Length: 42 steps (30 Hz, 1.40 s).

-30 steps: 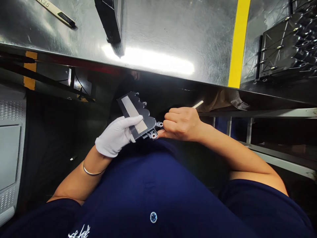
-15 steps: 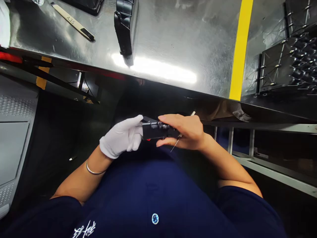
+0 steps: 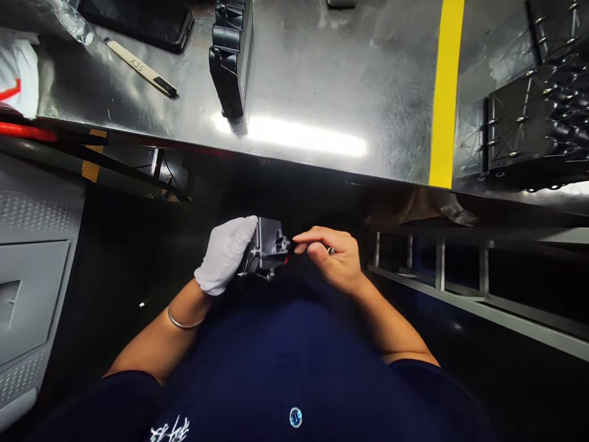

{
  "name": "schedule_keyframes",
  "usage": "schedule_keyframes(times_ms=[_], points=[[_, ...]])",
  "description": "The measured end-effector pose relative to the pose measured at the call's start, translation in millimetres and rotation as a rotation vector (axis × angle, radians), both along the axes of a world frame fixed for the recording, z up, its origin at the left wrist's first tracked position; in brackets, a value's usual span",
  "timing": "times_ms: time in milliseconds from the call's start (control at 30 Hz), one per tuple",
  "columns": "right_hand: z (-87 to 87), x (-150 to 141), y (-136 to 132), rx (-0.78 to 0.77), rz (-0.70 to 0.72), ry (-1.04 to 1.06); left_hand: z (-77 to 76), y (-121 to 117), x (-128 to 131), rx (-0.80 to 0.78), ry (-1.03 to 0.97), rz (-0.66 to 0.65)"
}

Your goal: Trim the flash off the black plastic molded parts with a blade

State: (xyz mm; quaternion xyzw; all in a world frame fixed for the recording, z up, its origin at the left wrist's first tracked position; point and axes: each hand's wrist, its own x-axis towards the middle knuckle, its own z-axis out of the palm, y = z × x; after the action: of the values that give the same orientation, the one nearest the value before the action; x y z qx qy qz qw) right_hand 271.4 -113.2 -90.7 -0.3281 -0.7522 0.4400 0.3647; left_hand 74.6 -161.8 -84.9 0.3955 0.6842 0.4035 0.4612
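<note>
My left hand [image 3: 225, 255], in a white glove, is closed on a black plastic part [image 3: 270, 236] with metal-ringed lugs and a small red spot on its lower side. The part is tilted with one end towards my right hand. My bare right hand [image 3: 338, 255] has its fingers curled, the index fingertip at or very near the part's right end. A slim tool is tucked in this hand; only its small round end [image 3: 331, 251] shows, the rest being hidden by the palm and fingers.
On the metal bench [image 3: 299, 92] ahead stand a black ribbed part [image 3: 230, 61], a pale cutter marked A35 [image 3: 140, 69], a black phone-like slab [image 3: 138, 21] and a white cloth [image 3: 21, 77]. Black moulded parts [image 3: 529, 123] sit right of yellow tape [image 3: 446, 92]. A grey cabinet [image 3: 32, 294] is at left.
The part has been turned from its flat, scalloped face to show an end. My right hand has eased off its grip around the part and sits slightly apart. The view has shifted.
</note>
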Motion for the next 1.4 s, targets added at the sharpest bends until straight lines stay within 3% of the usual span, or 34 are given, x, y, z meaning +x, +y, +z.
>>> schedule_keyframes(times_ms=[100,167,300,400,500,600,667,800,1033,1267,1400], points=[[6.1,4.5,2.5,0.025,-0.011,-0.060,-1.2,0.2,-4.7,-0.016,0.042,-0.158],[7.9,4.7,3.7,0.074,0.067,-0.072,-0.3,0.5,-4.6,-0.029,0.070,-0.231],[5.1,3.4,5.2,0.131,0.169,-0.143,3.1,1.1,-1.4,-0.044,0.060,-0.247],[-0.2,2.2,7.4,0.136,0.153,-0.211,7.0,0.6,1.2,-0.032,0.021,-0.291],[-2.7,1.0,8.7,0.031,0.065,-0.192,10.6,0.1,3.3,0.006,-0.004,-0.333],[0.6,1.3,5.8,-0.139,-0.015,-0.135,9.7,-0.3,3.1,0.034,0.042,-0.250],[3.6,1.6,2.0,-0.174,0.038,-0.114,6.4,-0.9,1.7,0.033,0.076,-0.186],[4.7,0.5,-4.6,-0.077,0.170,-0.052,0.1,-3.1,-0.4,0.023,0.094,-0.141],[1.3,-1.5,-4.5,0.020,0.164,-0.032,0.8,-2.8,1.9,0.019,0.062,-0.114],[5.2,6.3,-1.2,-0.096,0.321,0.040,2.6,-0.9,3.3,-0.002,0.055,-0.070],[4.9,7.7,-1.8,-0.056,0.223,0.073,1.6,-0.4,4.2,0.006,0.058,-0.061]])
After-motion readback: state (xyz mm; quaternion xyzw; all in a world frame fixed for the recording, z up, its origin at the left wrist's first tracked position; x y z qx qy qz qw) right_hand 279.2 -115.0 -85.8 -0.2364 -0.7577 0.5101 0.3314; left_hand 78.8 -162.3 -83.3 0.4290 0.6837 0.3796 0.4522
